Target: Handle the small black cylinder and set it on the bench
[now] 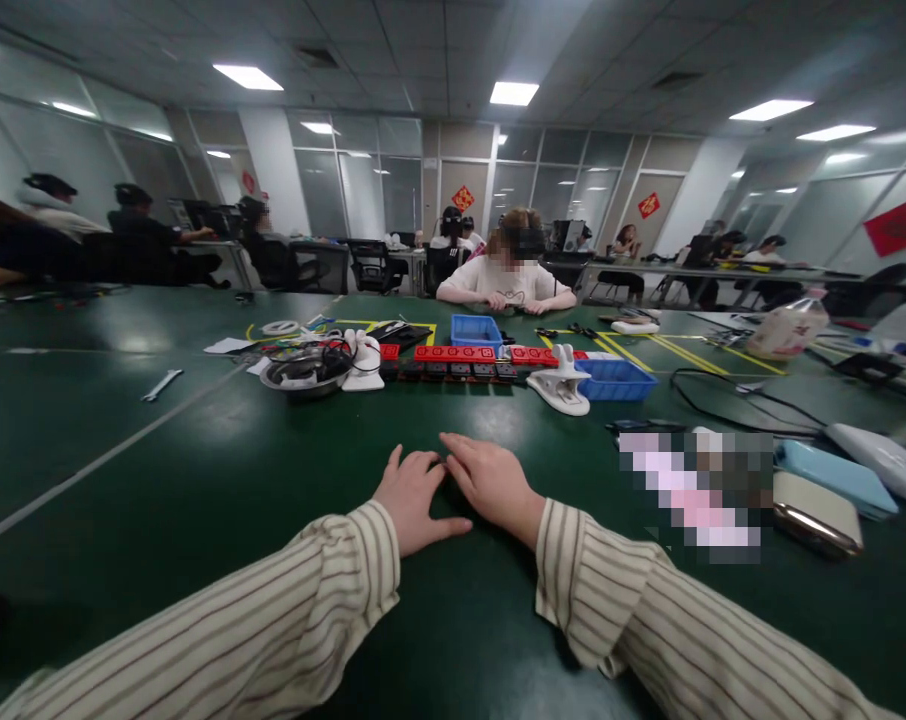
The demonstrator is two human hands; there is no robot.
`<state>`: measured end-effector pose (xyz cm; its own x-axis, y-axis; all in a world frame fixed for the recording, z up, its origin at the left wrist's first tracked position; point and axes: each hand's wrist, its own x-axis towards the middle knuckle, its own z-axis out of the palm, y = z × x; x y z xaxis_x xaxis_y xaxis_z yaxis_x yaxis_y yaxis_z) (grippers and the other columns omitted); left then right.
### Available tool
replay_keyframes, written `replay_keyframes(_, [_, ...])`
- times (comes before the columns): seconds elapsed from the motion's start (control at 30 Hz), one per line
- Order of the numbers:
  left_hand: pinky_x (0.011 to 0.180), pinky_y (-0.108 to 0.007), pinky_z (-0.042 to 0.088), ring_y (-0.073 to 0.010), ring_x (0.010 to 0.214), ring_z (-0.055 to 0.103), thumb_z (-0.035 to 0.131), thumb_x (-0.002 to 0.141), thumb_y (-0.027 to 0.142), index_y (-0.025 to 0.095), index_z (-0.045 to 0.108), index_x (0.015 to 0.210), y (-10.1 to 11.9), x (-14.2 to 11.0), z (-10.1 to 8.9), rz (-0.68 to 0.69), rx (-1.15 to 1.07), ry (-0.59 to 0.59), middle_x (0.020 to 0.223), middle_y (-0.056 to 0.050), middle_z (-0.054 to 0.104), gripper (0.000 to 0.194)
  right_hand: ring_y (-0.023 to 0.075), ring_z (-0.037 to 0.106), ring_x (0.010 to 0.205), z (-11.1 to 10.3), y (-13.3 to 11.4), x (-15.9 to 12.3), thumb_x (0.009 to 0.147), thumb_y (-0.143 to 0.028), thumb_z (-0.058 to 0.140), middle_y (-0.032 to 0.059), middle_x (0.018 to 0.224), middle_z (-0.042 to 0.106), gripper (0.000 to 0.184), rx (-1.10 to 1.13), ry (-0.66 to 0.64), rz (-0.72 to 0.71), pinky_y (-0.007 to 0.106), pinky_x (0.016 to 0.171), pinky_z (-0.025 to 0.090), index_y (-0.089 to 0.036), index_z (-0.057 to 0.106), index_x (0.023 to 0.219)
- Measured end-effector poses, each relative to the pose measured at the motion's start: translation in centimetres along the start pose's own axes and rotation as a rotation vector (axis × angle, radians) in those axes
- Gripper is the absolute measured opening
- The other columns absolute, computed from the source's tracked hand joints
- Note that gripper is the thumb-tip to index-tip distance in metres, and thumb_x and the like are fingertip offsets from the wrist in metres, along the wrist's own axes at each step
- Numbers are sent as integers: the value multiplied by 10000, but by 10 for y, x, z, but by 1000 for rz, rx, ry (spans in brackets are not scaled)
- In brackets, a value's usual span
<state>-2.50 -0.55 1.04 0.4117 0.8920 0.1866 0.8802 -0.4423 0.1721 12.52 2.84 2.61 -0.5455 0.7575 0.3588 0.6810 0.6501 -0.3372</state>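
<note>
My left hand [415,503] rests palm down on the green table [198,490], its fingers apart and its thumb reaching right. Beside it lies my right hand [493,484], fingers stretched out and close together, its fingertips at those of the left hand. Nothing shows in either palm; a small dark spot between the fingertips is too unclear to name. Beyond the hands runs a row of red and black blocks [454,362]. A white clip [562,385] stands at the row's right end, another white clip [364,362] at its left.
A metal bowl [303,378] of cables stands left of the row, a wrench [162,385] farther left. Blue bins [616,380] are behind and right. A blue case [835,478], a cream case [817,512] and a bottle [789,325] lie right. A person [507,270] sits opposite.
</note>
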Motion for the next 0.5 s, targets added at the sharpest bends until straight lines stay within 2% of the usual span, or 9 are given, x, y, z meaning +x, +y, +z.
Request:
replay_keyframes(0.07, [997,-517,235,-323,1055,473,633,612,571,91,501,1152,4,25,0,44,-21,17,1098,-157,552,734,257,586,951,-1,0,-1,897,-230,327,144,1088,604,445,41,15,25,418,837,443,-128,350,1329])
replay_keyframes(0.13, [907,-454,360,-310,944,527,664,610,441,76,560,1048,6,42,-1,78,-44,18,982,-146,590,579,249,596,929,0,2,0,886,-181,305,158,1060,612,511,93,33,51,417,818,457,-93,207,1380])
replay_keyframes(0.2, [804,-396,423,-277,838,561,638,635,345,114,600,931,7,50,0,113,-76,1,879,-106,615,377,226,553,1028,3,5,1,854,-126,311,160,1164,552,575,157,55,54,394,876,438,-88,117,1393])
replay_keyframes(0.27, [759,-367,435,-250,789,572,626,646,323,154,603,899,5,51,1,143,-113,-16,839,-67,624,305,206,444,1166,6,7,1,815,-97,332,152,1299,428,627,221,81,42,378,956,387,-102,90,1393])
replay_keyframes(0.33, [763,-361,432,-242,797,570,635,641,336,170,597,912,2,49,3,157,-145,-21,867,-56,621,320,206,362,1229,8,8,2,780,-85,347,149,1359,337,658,275,99,36,391,993,349,-116,99,1389])
replay_keyframes(0.5, [807,-354,437,-249,874,556,657,618,344,174,642,876,-10,51,10,237,-218,-50,944,-65,612,309,215,370,1221,0,11,2,698,-76,402,167,1341,356,744,340,44,-37,413,1001,331,-92,108,1381])
